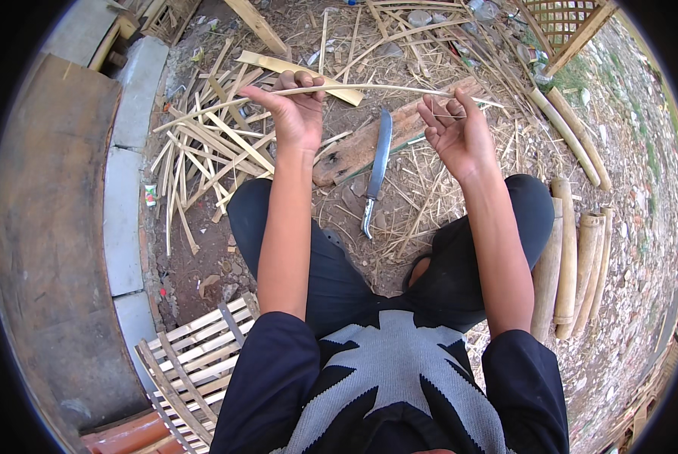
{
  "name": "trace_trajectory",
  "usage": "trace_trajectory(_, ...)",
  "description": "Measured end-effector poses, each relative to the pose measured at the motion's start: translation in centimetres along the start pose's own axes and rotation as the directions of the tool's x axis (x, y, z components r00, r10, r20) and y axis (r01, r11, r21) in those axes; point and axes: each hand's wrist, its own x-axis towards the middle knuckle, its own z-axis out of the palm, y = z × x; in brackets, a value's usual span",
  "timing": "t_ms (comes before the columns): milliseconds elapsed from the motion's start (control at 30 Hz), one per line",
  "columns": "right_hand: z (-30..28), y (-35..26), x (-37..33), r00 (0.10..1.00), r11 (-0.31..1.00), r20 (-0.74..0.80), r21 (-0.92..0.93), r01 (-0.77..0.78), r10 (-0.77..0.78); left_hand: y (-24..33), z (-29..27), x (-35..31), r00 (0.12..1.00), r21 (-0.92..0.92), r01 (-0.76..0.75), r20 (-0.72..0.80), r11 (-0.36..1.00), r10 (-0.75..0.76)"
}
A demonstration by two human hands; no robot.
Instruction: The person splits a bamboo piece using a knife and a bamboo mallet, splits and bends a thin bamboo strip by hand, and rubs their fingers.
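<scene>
A thin bamboo strip (377, 87) hung in the air in front of the person, bowed slightly upward and spanning both hands. The left hand (297, 113) had curled fingers around it, its thumb sticking out to the side; the right hand (456, 136) met it near the other end with fingers loosely bent, and whether they gripped it could not be told. The hands were well apart.

Below the strip a knife (381, 151) lay partly across a wooden plank (343, 159), between the knees. Split offcuts (203, 170) lay heaped to the left, bamboo poles (566, 265) to the right, and a slatted panel (203, 356) near the left elbow.

Bending the strip much tighter could crack it — a raw edge might then splinter into bare skin. A hand dropping carelessly could meet the blade.

The strip's right tip was hard to separate from the litter behind; a fine pale line by the right fingers might have been a fibre. The panel was partly hidden by the sleeve, and one foot (420, 271) showed only in part.
</scene>
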Motion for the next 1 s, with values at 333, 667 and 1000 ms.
trace_trajectory(333, 0.2, 0.1, 0.0, 0.992, 0.992, 0.038, -0.027, 0.121, -0.12, 0.3, 0.5, 0.2, 0.979, 0.156, -0.127, -0.139, 0.98, 0.149)
trace_trajectory(667, 0.8, -0.4, -0.5, 0.97, 0.967, 0.019, -0.07, 0.245, -0.244, 0.5, 1.0, 0.2, 0.972, 0.123, -0.12, -0.189, 0.985, 0.142)
trace_trajectory(1000, 1.1, -1.0, -0.8, 0.944, 0.941, -0.033, -0.096, 0.324, -0.328, 0.7, 0.7, 0.2, 0.971, 0.127, -0.077, -0.214, 0.989, 0.103)
